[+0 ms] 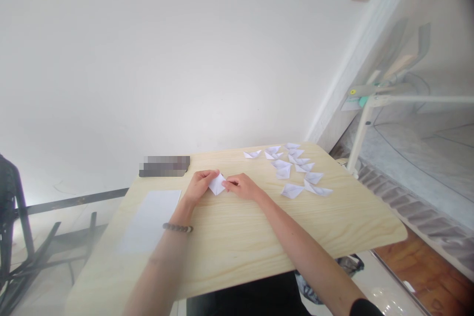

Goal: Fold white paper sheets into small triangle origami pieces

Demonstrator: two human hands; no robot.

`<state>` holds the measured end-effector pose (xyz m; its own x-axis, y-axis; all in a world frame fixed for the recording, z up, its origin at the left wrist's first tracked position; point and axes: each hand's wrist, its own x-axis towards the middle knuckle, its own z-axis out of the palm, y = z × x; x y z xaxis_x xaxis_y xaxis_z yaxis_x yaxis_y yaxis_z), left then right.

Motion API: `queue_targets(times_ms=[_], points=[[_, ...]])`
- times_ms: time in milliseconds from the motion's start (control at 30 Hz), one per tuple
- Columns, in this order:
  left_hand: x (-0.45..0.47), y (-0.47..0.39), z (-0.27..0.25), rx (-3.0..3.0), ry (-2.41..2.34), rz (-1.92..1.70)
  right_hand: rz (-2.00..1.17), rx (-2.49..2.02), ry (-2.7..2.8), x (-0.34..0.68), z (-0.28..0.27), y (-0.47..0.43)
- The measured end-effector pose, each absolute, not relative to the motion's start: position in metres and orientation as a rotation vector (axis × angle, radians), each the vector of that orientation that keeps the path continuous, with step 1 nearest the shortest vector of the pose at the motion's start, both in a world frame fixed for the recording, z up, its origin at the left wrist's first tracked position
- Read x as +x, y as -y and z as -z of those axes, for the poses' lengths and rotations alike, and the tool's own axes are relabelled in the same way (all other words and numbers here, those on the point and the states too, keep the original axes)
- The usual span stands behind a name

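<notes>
A small white folded paper (217,185), diamond-shaped with a crease down its middle, is held between my two hands above the table. My left hand (201,183), with a beaded bracelet on its wrist, grips the paper's left and upper edge, thumb on top. On the other side, my right hand (241,186) pinches the right corner between thumb and fingers. Several white paper boats (292,190) stand in loose rows to the right of my right hand. A flat stack of white paper (151,219) lies left of my left forearm.
The light wooden table (237,252) stands against a white wall. A dark, blurred-out object (165,166) lies at its back left corner. Left of the table is a black metal-framed chair (22,237); at the right stands a white metal frame (361,133).
</notes>
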<state>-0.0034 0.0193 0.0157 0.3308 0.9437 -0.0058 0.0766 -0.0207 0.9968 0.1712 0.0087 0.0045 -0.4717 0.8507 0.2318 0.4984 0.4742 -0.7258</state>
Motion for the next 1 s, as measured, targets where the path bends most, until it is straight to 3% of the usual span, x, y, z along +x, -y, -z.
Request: queue_targets(times_ms=[367,1000], points=[[0.0022,-0.0176,-0.0179,1.259,-0.971,-0.979,-0.986,-1.173,1.752,0.1721,-0.0036,-0.0115],[0.0026,-0.0209,-0.0117,1.248,-1.003,-1.047,-1.14,-1.138,1.704,0.1713,-0.0043,-0.0103]])
